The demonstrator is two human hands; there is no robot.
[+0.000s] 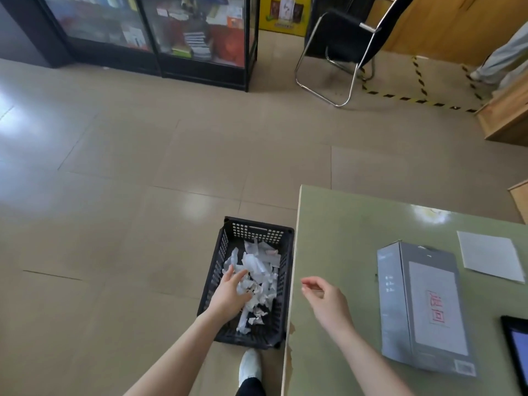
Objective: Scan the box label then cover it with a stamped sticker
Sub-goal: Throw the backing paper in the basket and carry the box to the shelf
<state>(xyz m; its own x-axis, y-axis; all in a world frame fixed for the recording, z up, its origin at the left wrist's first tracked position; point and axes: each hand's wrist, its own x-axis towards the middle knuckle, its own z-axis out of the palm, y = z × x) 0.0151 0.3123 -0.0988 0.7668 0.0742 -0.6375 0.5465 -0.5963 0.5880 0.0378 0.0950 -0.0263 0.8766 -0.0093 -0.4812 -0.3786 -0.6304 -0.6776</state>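
Observation:
A grey box (400,295) lies flat on the green table (337,238), at its right side. A white sticker with a red stamp (437,307) covers most of the box's top face. My left hand (230,292) reaches down over the black plastic basket (217,270) on the floor, fingers spread just above the crumpled paper scraps (257,272); it holds nothing that I can see. My right hand (323,295) hovers over the table's left part, fingers loosely curled and apart, left of the box.
A white sheet (491,255) lies behind the box. The corner of a dark tablet (517,347) shows at the right edge. A glass cabinet (148,35) and a black chair (343,47) stand far across the tiled floor. My white shoe (250,367) is beside the basket.

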